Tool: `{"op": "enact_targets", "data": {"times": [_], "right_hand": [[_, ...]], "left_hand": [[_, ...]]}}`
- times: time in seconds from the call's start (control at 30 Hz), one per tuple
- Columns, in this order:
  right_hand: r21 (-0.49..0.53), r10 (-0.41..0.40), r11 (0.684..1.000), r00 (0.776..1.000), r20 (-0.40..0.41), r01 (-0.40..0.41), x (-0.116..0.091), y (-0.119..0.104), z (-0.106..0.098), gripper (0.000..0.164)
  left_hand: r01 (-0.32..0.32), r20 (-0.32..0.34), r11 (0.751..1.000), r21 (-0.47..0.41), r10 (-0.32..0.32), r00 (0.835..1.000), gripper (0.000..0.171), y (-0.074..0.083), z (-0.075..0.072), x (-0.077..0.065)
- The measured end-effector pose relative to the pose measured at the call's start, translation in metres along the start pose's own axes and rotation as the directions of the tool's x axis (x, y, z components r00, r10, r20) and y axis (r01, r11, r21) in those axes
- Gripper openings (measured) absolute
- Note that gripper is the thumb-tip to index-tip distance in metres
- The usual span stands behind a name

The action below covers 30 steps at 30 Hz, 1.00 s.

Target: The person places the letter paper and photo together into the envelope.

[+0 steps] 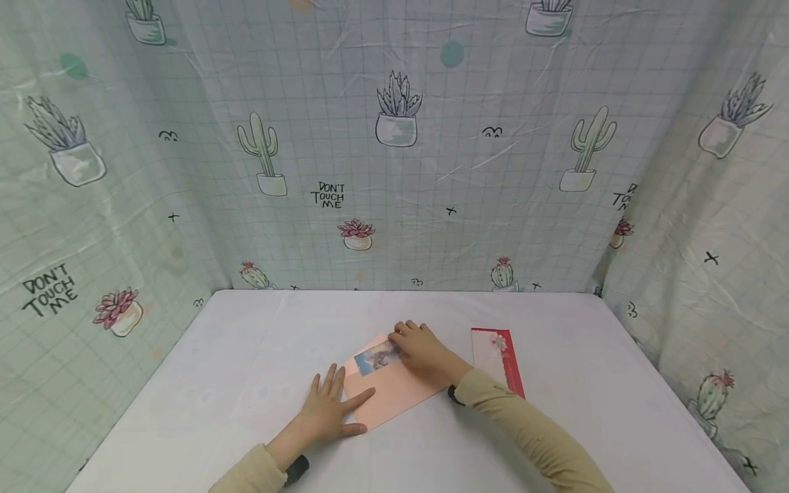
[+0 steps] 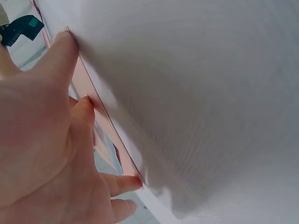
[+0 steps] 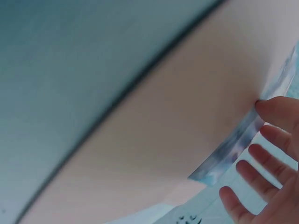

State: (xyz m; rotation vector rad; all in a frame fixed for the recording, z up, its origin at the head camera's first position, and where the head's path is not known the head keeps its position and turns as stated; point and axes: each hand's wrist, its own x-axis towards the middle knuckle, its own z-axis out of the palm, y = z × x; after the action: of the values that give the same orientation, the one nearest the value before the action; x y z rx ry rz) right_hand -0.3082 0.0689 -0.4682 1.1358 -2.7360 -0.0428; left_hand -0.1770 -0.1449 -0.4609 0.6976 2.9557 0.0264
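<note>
A peach envelope (image 1: 401, 394) lies slanted on the table with its flap open toward the far side. Sticking out of its mouth is a picture card (image 1: 374, 359) printed in blue and brown; its lower part is hidden inside the envelope. My left hand (image 1: 329, 404) rests spread over the envelope's left end, thumb and fingers apart, pressing it down. At the far edge, my right hand (image 1: 425, 350) holds the card near its right end. In the right wrist view, the thumb (image 3: 278, 109) meets the envelope's mouth, with the fingers beyond the card's strip (image 3: 229, 151).
A white and red card with a flower (image 1: 493, 349) lies right of the envelope, partly behind the right forearm. The table (image 1: 259, 342) has a white cover. A curtain with cactus prints (image 1: 394, 171) hangs around its back and sides.
</note>
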Motion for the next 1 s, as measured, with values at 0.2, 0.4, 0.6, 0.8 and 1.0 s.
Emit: {"op": "enact_targets", "data": {"times": [0.2,0.4,0.6,0.8,1.0], "right_hand": [[-0.004,-0.037,0.999,0.998,0.055,0.038,0.001,-0.01,-0.002,0.032],[0.009,-0.044,0.999,0.996,0.072,0.043,0.005,-0.013,0.0,0.032],[0.024,-0.053,0.998,0.996,0.066,0.051,0.008,-0.013,0.002,0.03],[0.006,-0.069,0.998,0.996,0.064,0.068,0.007,-0.015,0.001,0.029],[-0.011,-0.075,0.997,0.996,0.051,0.076,0.006,-0.015,0.001,0.028]], "left_hand": [[-0.017,-0.015,1.0,0.015,0.017,1.0,0.068,0.001,0.001,-0.001],[-0.056,-0.056,0.998,0.022,0.057,0.997,0.07,0.003,0.0,0.0],[-0.081,-0.077,0.997,0.016,0.082,0.994,0.071,0.002,0.001,0.002],[-0.088,-0.139,0.996,0.016,0.09,0.986,0.078,-0.003,0.014,0.004],[-0.007,-0.176,0.992,0.128,0.029,0.984,0.102,-0.004,0.012,0.005]]}}
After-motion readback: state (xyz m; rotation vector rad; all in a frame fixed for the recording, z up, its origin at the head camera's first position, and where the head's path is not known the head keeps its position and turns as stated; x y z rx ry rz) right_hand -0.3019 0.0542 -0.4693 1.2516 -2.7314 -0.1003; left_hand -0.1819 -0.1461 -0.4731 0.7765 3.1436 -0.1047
